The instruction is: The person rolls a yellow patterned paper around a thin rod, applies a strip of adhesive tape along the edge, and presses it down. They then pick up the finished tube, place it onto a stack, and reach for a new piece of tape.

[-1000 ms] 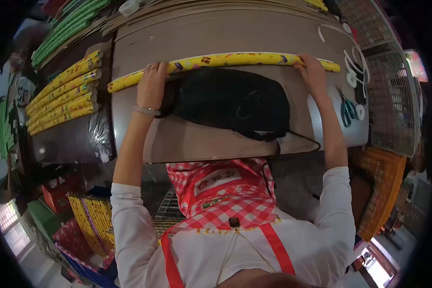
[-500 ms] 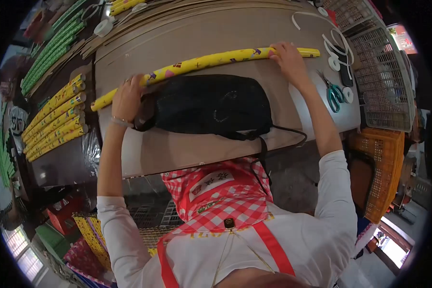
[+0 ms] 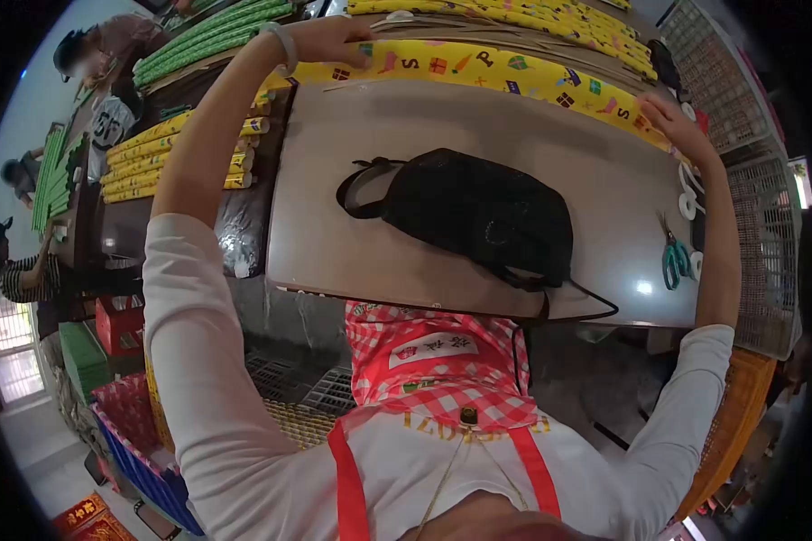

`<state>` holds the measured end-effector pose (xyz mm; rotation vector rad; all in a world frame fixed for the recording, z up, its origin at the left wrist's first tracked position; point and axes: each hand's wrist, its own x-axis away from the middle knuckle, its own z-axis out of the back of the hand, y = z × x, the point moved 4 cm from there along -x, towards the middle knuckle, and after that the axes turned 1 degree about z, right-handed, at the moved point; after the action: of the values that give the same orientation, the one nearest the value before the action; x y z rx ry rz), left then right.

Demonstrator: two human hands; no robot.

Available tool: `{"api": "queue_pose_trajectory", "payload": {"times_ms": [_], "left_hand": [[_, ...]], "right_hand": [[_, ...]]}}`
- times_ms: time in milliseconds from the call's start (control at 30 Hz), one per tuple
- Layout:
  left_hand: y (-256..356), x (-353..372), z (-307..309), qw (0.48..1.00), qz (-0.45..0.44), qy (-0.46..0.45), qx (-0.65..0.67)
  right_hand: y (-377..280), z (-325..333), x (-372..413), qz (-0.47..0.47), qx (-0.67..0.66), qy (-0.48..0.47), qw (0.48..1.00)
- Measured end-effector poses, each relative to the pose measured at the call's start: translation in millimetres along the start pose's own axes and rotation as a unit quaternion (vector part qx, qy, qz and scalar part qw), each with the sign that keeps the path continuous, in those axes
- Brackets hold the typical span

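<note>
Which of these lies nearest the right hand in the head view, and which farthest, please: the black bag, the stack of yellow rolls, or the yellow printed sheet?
From the right hand:
1. Yellow printed sheet, at its fingers.
2. Black bag, mid-table.
3. Stack of yellow rolls, far left.

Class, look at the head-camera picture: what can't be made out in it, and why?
Head view:
Marking on the black bag: too small and faint to read.
Yellow rolls at left: partly hidden by the left forearm.
Top yellow rolls: cut off by the upper edge.
Striped-shirt worker's handiwork: too small.
</note>
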<state>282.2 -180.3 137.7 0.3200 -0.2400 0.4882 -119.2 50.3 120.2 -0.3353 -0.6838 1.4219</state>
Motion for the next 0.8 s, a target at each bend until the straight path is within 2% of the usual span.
{"api": "queue_pose_trajectory", "payload": {"times_ms": [67, 100, 133, 167, 200, 233, 267, 333, 367, 433, 500, 567, 600, 700, 800], "left_hand": [[-15, -8, -1, 0.999, 0.028, 0.032, 0.01], [-29, -15, -7, 0.997, 0.053, 0.047, 0.026], [-32, -13, -15, 0.997, 0.057, 0.047, 0.028], [-29, -12, -15, 0.989, 0.016, 0.14, -0.054], [-24, -8, -16, 0.963, -0.026, 0.23, -0.136], [-15, -4, -18, 0.921, -0.07, 0.316, -0.216], [-14, -5, -30, 0.934, -0.031, 0.292, -0.202], [-3, -4, -57, 0.927, 0.064, 0.275, -0.245], [-6, -7, -75, 0.895, 0.0, 0.37, -0.25], [-4, -4, -99, 0.88, -0.015, 0.4, -0.257], [-2, -2, -116, 0.885, 0.006, 0.392, -0.25], [-4, 2, -130, 0.926, 0.057, 0.32, -0.192], [-3, 5, -134, 0.93, 0.067, 0.315, -0.177], [-8, 12, -139, 0.934, 0.032, 0.341, -0.1], [-14, 16, -144, 0.939, 0.035, 0.341, -0.023]], "right_hand": [[-6, 3, 1, 0.042, 0.033, 0.065, 0.996], [-3, 1, -2, 0.045, 0.034, 0.061, 0.997], [-1, 2, -7, 0.089, 0.072, 0.119, 0.986], [1, 2, -11, 0.132, 0.109, 0.178, 0.969], [7, -3, -17, 0.133, 0.108, 0.175, 0.97], [7, -8, -19, 0.182, 0.192, 0.21, 0.941], [8, -16, -20, 0.229, 0.273, 0.243, 0.902], [15, -44, -24, 0.197, 0.319, 0.257, 0.891], [18, -58, -26, 0.166, 0.364, 0.271, 0.876], [20, -83, -25, 0.143, 0.349, 0.266, 0.887], [23, -102, -22, 0.12, 0.333, 0.258, 0.899], [23, -116, -20, 0.134, 0.299, 0.261, 0.908], [26, -120, -19, 0.132, 0.298, 0.26, 0.909], [30, -127, -16, 0.131, 0.277, 0.26, 0.916], [30, -130, -14, 0.114, 0.259, 0.257, 0.924]]}}
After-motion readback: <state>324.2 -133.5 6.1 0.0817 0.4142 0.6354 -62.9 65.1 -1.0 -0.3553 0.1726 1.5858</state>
